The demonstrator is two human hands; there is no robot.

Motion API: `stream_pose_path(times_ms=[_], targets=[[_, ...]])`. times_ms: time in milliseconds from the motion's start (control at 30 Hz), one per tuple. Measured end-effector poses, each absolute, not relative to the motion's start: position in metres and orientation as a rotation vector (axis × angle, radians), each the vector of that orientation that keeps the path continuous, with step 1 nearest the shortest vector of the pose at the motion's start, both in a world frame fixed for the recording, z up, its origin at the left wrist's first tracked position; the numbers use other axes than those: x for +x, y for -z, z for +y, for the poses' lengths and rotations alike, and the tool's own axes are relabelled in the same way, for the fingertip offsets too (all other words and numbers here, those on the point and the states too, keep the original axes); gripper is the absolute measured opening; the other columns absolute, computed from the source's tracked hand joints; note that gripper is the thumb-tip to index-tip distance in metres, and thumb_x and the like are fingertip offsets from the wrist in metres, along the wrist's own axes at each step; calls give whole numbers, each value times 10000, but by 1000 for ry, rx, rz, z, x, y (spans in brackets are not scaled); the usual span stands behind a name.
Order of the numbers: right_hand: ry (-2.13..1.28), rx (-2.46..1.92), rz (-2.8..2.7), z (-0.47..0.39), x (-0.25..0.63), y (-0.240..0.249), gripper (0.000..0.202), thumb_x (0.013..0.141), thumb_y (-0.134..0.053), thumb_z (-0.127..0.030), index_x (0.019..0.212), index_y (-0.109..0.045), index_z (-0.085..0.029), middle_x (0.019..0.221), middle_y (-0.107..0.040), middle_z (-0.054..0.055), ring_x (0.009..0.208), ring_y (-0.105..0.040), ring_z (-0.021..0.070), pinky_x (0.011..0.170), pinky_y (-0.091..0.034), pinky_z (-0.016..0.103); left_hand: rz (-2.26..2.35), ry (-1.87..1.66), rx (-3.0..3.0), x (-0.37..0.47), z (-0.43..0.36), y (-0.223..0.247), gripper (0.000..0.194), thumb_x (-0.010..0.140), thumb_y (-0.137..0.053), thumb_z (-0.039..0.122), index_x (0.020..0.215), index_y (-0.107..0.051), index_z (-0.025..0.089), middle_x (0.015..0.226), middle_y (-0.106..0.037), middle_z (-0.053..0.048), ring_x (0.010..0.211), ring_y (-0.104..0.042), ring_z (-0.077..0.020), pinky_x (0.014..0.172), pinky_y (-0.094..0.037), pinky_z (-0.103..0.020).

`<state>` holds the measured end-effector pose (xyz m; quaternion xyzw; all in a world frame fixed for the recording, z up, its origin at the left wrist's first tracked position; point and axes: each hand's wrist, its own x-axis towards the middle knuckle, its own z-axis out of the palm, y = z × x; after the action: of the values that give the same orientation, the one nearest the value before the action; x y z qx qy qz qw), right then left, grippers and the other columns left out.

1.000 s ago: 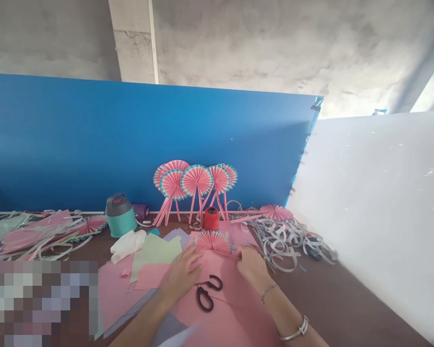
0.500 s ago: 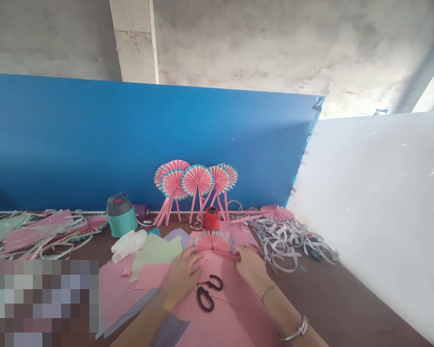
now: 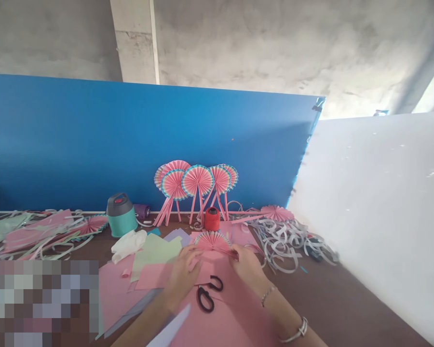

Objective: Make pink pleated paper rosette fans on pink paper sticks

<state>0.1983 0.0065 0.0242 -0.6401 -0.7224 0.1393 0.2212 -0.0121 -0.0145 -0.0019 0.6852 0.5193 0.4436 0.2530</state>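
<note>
A half-round pleated pink paper fan (image 3: 212,240) lies in front of the red container (image 3: 212,219). My right hand (image 3: 246,264) is closed on the fan's right end, its fingertips pinched together. At the fan's left end is my left hand (image 3: 185,271), its fingers apart and bent, touching the fan's edge and the paper under it. Between my forearms, black-handled scissors (image 3: 205,299) lie on a large pink sheet (image 3: 227,320); their blades are hard to see.
Several finished pink fans (image 3: 197,180) lean against the blue panel (image 3: 94,140). A teal container (image 3: 122,218), white tissue (image 3: 128,246) and green paper (image 3: 155,253) are on the left. Curled paper strips (image 3: 282,246) and another fan (image 3: 277,212) lie right, near the white wall (image 3: 383,207).
My right hand has shifted slightly left with the fan's end. My left hand has moved a little. A pale lilac sheet by my left forearm now shows a raised, lighter edge.
</note>
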Motion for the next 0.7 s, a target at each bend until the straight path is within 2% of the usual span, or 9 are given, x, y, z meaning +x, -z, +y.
stream_pose_path(times_ms=[167,300,367,467,600,700], targets=[[-398,-1402,-2035,1,187,-19,169,747,-480,-111,820,-615,-180,818,-682,36,742,-611,166,646,-390,239,1356,-1270,1690,-10,-10,1,287,816,-519,418,928,-653,191,983,-670,-80,949,-599,-236,833,-460,-345],[-428,-1299,-2072,-6,179,-21,122,733,-544,-147,829,-608,-185,796,-671,29,706,-590,164,629,-393,247,1251,-1272,1598,-9,-8,0,306,826,-504,443,832,-644,171,821,-677,-45,802,-603,-201,736,-455,-297],[-468,-1276,-2086,-9,178,-24,46,749,-578,-211,780,-598,-185,756,-658,21,688,-572,161,617,-388,248,1185,-1303,1548,-10,-9,-1,301,822,-509,439,805,-633,165,796,-666,-41,790,-595,-195,722,-449,-286],[-537,-1224,-2038,-10,178,-26,123,796,-560,-287,744,-588,-178,741,-649,23,675,-553,154,604,-390,248,1128,-1317,1497,-10,-11,-5,249,802,-520,389,787,-625,164,762,-645,-30,763,-578,-185,706,-439,-275],[-545,-1186,-1902,-8,181,-24,137,801,-555,-297,807,-618,-176,785,-664,35,702,-560,159,634,-408,261,1104,-1297,1445,-9,-15,-12,210,773,-482,311,774,-634,165,724,-625,-15,739,-558,-183,697,-434,-279],[-560,-1186,-1758,-8,181,-24,146,789,-569,-309,788,-633,-178,765,-656,34,694,-550,163,638,-411,274,1162,-1256,1449,-10,-17,-14,246,774,-465,328,779,-656,172,662,-587,3,704,-543,-176,685,-434,-283]])
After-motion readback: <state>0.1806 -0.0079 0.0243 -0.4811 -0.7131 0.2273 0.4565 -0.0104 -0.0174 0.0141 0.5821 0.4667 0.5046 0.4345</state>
